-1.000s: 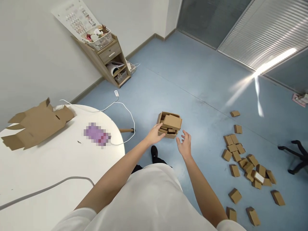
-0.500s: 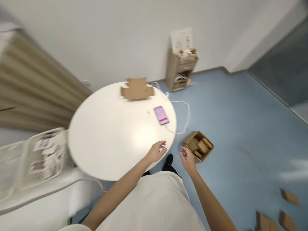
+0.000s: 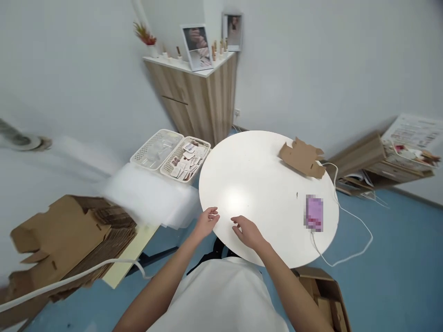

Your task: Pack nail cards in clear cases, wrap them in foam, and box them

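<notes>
Both my hands hover over the near edge of a round white table (image 3: 263, 175). My left hand (image 3: 206, 220) is loosely open with its fingers curled, and it holds nothing. My right hand (image 3: 246, 231) is also open, fingers spread and pointing left, a short way from the left hand. A flat unfolded cardboard blank (image 3: 302, 157) lies at the table's far right. A phone (image 3: 314, 212) with a white cable (image 3: 349, 221) lies near the right edge.
A stack of flat cardboard blanks (image 3: 65, 240) lies at the left. Two white baskets (image 3: 171, 155) with small cards stand beside the table. An open carton (image 3: 325, 295) of small boxes sits on the blue floor at lower right. A wooden cabinet (image 3: 197, 97) stands behind.
My view has swung left from the floor carton to the round table. My left hand let go of the carton, and both hands now hang over the table's near edge.
</notes>
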A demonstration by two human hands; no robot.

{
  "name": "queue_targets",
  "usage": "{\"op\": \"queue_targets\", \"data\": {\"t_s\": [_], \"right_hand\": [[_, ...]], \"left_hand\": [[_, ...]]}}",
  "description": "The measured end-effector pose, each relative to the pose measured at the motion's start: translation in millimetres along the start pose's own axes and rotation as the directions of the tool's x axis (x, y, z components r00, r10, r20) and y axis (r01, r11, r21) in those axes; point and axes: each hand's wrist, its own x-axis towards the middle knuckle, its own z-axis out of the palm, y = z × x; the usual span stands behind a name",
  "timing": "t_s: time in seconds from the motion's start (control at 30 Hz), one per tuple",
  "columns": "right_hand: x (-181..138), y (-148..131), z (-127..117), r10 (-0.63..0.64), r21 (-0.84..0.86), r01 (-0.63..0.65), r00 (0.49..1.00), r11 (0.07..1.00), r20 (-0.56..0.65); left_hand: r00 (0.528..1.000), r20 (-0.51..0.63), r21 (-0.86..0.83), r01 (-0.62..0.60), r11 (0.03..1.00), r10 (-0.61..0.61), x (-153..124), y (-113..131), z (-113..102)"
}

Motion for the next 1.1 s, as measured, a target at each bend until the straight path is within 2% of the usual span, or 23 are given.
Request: {"op": "queue_targets", "data": {"t_s": [0.1,0.2,0.33,0.47,0.53,0.63,0.87,0.97,1.1], "right_hand": [[13,6,8,0.014,-0.159,0.021,0.976,0.987,0.218],[28,14,14,0.055,-0.275,0.036,0.946,0.961,0.319],[60,6,14,-0.016,-0.216,0.089,0.948,0.972,0.317],[104,-20,8,-0.105,-0.172,0.154,0.959,0.973,0.264],[127,-34,7,-0.136,-0.15,0.174,0.963,0.973,0.234],[162,-52,11,-0.156,-0.088,0.176,0.967,0.98,0.201],[250,-88,37,-0.145,-0.058,0.162,0.964,0.985,0.222],[293,-98,51,-0.102,-0.009,0.106,0.973,0.994,0.207],[344,-102,74,0.123,0.124,-0.141,0.981,0.982,0.148]], "left_hand": [[0.997,-0.035,0.016,0.068,0.998,-0.068,-8,-10,-16],[0.989,-0.041,0.04,0.147,0.988,-0.145,-14,-15,-30],[0.971,-0.065,0.034,0.233,0.972,-0.231,-12,-15,-53],[0.973,-0.176,0.071,0.164,0.984,-0.15,5,-11,-82],[0.967,-0.235,0.124,0.128,0.984,-0.096,18,-11,-100],[0.963,-0.266,0.169,0.101,0.981,-0.053,44,-15,-127],[0.976,-0.217,0.059,-0.006,0.998,0.019,117,-39,-181],[0.976,-0.215,-0.07,0.027,0.997,-0.041,153,-45,-202],[0.97,-0.132,-0.18,0.179,0.967,-0.204,203,-53,-221]]}}
